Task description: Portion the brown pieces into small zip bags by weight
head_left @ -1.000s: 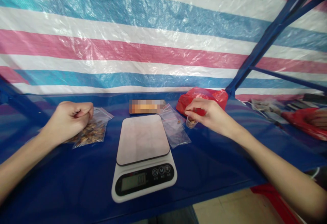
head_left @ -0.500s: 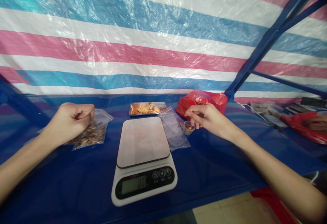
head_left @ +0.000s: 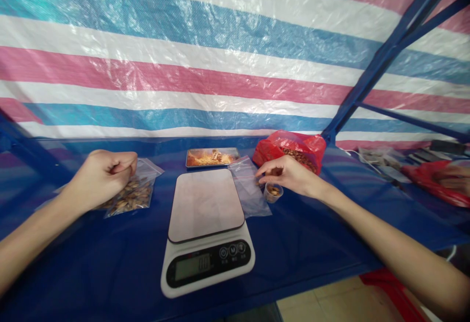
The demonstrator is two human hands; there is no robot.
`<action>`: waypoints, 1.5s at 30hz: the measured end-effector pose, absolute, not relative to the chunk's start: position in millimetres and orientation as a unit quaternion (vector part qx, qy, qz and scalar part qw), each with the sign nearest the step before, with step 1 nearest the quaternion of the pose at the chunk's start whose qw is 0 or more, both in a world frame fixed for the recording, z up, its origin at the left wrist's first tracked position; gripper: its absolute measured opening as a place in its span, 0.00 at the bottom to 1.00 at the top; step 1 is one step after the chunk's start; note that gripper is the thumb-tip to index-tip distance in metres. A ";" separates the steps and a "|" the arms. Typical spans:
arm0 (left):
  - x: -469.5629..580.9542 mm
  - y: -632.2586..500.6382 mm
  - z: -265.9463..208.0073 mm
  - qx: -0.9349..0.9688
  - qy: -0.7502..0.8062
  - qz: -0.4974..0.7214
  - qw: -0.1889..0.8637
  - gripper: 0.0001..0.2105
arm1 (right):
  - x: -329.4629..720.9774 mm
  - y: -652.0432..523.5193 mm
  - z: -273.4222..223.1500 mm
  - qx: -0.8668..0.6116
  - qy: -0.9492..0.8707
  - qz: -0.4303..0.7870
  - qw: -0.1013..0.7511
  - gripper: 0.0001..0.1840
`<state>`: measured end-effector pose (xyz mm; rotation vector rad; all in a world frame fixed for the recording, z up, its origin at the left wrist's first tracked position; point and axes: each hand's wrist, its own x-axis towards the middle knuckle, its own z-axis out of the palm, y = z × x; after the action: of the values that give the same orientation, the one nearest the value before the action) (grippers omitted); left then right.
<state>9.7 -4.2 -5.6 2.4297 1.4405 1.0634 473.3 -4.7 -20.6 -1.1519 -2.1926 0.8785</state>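
A small work place, a bit like a simple workshop.
A white scale [head_left: 206, 204] sits on a blue table [head_left: 308, 234] between the left hand [head_left: 101, 177] and right hand [head_left: 288, 175], with clear bags [head_left: 247, 199] by both. Behind the hands hangs a shiny striped sheet [head_left: 183, 75]. Past the right hand is a blue metal bar [head_left: 375, 73].

Moderate light throws white glare across the sheet [head_left: 198, 23] and soft reflections on the table [head_left: 312, 243]; the far-right bag [head_left: 426, 180] looks blurred, frame edges stretched.
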 end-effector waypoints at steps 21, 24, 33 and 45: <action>7.1 -4.4 -5.2 0.809 0.474 0.344 0.046 0.11 | 480.1 -18.5 8.2 -0.425 -0.809 0.228 0.335 0.18; 7.1 -4.2 -5.3 0.810 0.472 0.345 0.046 0.11 | 490.9 -22.3 21.0 -0.406 -0.812 0.292 0.299 0.17; 3.3 -1.2 -8.5 0.818 0.469 0.332 0.006 0.13 | 497.7 -22.5 24.4 -0.384 -0.798 0.420 0.198 0.27; 7.9 -4.4 -2.0 0.817 0.474 0.329 0.002 0.15 | 496.2 -28.2 25.5 -0.398 -0.813 0.367 0.212 0.25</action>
<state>7.9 -4.4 -2.0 2.5627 1.4871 1.0308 496.2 -28.2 25.5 -1.1057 -2.2584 1.0203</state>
